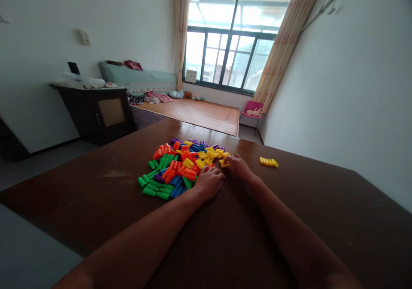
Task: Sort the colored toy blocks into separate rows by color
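Note:
A pile of plastic pieces in green, orange, blue, yellow and purple lies on the brown table (309, 203). Over the pile's right front edge rests my left hand (210, 182), its fingers spread and slightly bent, with nothing seen in its grip. My right hand (237, 167) has its fingertips closed on a yellow piece (223, 163) at the pile's right side. Farther right, a short row of yellow pieces (269, 162) lies side by side. Green pieces (157, 189) are at the pile's near left.
Beyond the table is a low bed with a woven mat (199, 111), in front of a window. A dark cabinet (93, 109) stands at the left. A pink chair (252, 109) holding a plush toy is near the right wall.

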Available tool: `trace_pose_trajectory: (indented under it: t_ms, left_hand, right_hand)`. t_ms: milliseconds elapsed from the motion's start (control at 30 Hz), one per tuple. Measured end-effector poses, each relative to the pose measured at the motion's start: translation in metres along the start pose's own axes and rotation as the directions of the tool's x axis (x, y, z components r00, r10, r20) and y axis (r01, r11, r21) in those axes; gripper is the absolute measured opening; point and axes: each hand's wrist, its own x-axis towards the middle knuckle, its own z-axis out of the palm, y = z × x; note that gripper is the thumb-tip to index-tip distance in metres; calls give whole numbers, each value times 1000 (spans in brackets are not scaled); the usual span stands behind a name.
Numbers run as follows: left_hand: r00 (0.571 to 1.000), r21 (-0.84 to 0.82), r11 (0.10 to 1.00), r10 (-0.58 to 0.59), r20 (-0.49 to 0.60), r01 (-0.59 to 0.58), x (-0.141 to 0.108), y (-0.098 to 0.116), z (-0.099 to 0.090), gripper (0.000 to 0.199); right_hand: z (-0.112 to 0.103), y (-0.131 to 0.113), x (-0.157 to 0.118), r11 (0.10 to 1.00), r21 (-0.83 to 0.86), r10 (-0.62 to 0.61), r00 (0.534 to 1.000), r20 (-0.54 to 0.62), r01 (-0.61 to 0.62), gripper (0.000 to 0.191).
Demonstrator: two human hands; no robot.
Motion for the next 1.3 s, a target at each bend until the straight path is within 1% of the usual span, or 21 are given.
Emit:
trace_pose_trajectory:
  t_ms: [100, 200, 300, 367, 433, 500, 567, 600, 733, 800, 867, 933, 1033, 1133, 1300]
  left_hand:
    - [1000, -6, 1000, 2, 4, -2, 0, 0, -1, 24]
    - [1000, -9, 1000, -1, 11, 1, 1, 0, -1, 24]
    - [1000, -8, 1000, -6, 18, 6, 1, -1, -1, 24]
    - [1000, -8, 1000, -4, 16, 4, 1, -2, 0, 23]
    - [1000, -8, 1000, -3, 11, 3, 2, -2, 1, 23]
    - [1000, -6, 1000, -6, 9, 6, 2, -2, 1, 24]
    - [1000, -2, 1000, -10, 15, 10, 2, -2, 0, 24]
    - [1000, 0, 1000, -12, 18, 12, 1, -1, 0, 24]
    - [1000, -2, 1000, -13, 27, 13, 1, 0, -3, 24]
    - [1000, -6, 1000, -4, 28, 5, 1, 0, -4, 24]
    - [1000, -14, 1000, 11, 23, -11, 1, 0, -5, 25]
    - [1000, -25, 999, 26, 17, -25, 1, -1, -5, 25]
    - [1000, -28, 999, 28, 12, -28, 1, -1, -5, 26]
    - [1000, -10, 1000, 28, 2, -28, 1, -2, -5, 26]
    - [999, 5, 999, 40, 15, -40, 0, 0, -6, 23]
  right_hand:
    - [-22, 37, -15, 995, -58, 77, 997, -2, -77, 26]
    - [-37, 64, -26, 975, -106, 186, 978, -91, -196, 25]
    - [-36, 70, -26, 937, -106, 309, 931, -195, -333, 18]
    - [-28, 66, -23, 917, -126, 347, 912, -218, -379, 26]
    - [-19, 62, -19, 910, -183, 337, 921, -197, -372, 32]
    - [-12, 60, -18, 920, -230, 289, 946, -146, -316, 30]
    - [-11, 64, -19, 934, -247, 236, 965, -111, -257, 30]
    - [-13, 67, -20, 934, -257, 225, 968, -112, -247, 33]
    - [-24, 86, -29, 896, -307, 270, 942, -200, -322, 50]
    - [-29, 93, -33, 888, -296, 286, 926, -245, -353, 49]
    - [-30, 95, -33, 892, -281, 285, 924, -256, -354, 41]
    - [-28, 94, -32, 905, -297, 250, 946, -206, -304, 36]
    - [-23, 90, -29, 913, -341, 195, 974, -116, -223, 37]
    - [-22, 92, -29, 895, -366, 226, 966, -122, -255, 41]
    - [-26, 105, -39, 843, -389, 336, 928, -161, -372, 49]
